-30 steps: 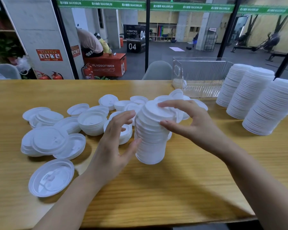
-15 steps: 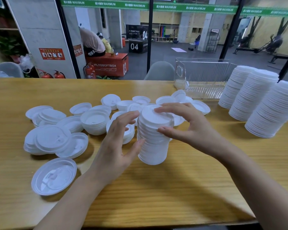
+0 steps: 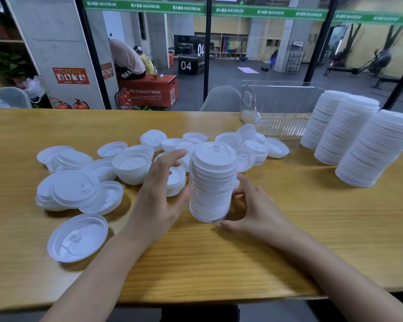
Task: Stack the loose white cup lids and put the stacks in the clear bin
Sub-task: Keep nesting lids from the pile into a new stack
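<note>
stack of lids (image 3: 213,182): upright on the table (image 3: 219,263) between your hands, clear bin (image 3: 279,108) far right | left hand (image 3: 158,196): fingers straight, thumb touching its side | right hand (image 3: 258,210): curled round its base | handling: probably light, slick, shears easily, so clamp base and top

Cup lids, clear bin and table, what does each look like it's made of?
The cup lids look like thin white plastic, smooth, slightly glossy; upturned ones seem translucent. The clear bin is likely rigid plastic: see-through ribbed walls. The table shows wood grain with a satin sheen, solid or laminate unclear.
</note>
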The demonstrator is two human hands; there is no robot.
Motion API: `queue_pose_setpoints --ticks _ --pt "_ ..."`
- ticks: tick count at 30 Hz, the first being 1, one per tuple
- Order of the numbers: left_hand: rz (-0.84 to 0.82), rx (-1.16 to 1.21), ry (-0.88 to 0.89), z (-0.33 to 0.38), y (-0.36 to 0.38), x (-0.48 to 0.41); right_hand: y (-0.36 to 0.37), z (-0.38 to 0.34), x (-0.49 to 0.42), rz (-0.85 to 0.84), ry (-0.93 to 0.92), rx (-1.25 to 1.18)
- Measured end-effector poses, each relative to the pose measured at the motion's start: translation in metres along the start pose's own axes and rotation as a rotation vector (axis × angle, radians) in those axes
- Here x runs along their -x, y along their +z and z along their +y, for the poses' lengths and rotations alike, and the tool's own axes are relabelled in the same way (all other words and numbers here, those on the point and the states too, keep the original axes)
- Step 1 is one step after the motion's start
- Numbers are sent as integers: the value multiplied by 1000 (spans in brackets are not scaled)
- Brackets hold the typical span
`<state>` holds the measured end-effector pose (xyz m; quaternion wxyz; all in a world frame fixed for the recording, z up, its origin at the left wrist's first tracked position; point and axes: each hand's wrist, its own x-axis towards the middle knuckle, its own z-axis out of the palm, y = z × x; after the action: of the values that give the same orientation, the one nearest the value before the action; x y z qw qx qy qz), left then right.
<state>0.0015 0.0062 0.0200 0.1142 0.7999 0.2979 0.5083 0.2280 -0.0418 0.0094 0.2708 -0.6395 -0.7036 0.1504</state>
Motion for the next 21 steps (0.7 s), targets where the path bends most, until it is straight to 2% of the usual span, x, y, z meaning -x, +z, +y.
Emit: queue_pose_setpoints --ticks 11,21 --pt "33 -214 -186 -18 -4 7 11 -7 -3 95 26 73" --pt "-193 -472 -169 -30 -4 8 -15 21 15 145 123 111"
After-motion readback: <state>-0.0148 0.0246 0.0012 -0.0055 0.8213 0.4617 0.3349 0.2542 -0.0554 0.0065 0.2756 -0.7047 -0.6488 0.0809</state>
